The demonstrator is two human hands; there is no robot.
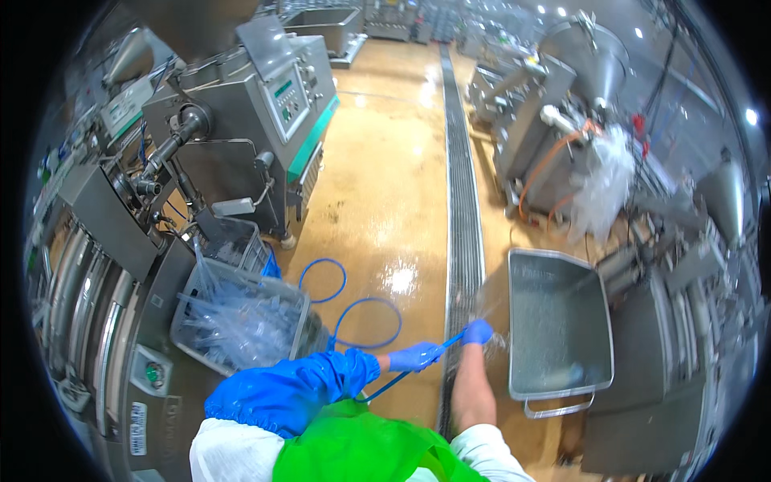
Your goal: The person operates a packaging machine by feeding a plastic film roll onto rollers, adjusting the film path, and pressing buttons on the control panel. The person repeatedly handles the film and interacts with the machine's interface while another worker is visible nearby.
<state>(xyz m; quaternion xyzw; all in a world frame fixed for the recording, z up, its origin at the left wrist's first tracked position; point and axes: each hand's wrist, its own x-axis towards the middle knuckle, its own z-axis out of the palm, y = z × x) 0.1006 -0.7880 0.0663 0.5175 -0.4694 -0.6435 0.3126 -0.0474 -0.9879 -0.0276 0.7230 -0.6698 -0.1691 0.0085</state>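
Note:
Both hands wear blue gloves and hold one blue water hose. My right hand grips it near its end, above the floor drain grating. Lower and to the left, my left hand is closed around the hose behind it. Water sprays out by the right hand; the hose's tip is hidden by the glove. Just right of that hand stands a metal tub cart with a handle, wet inside, with a small blurred bluish patch near its bottom. Loops of the hose lie on the wet floor to the left.
A grey plastic crate full of clear plastic film stands at left, beside a steel machine with a control panel. Another steel machine with a funnel hopper and hanging plastic sheet is at right. The yellow floor is wet.

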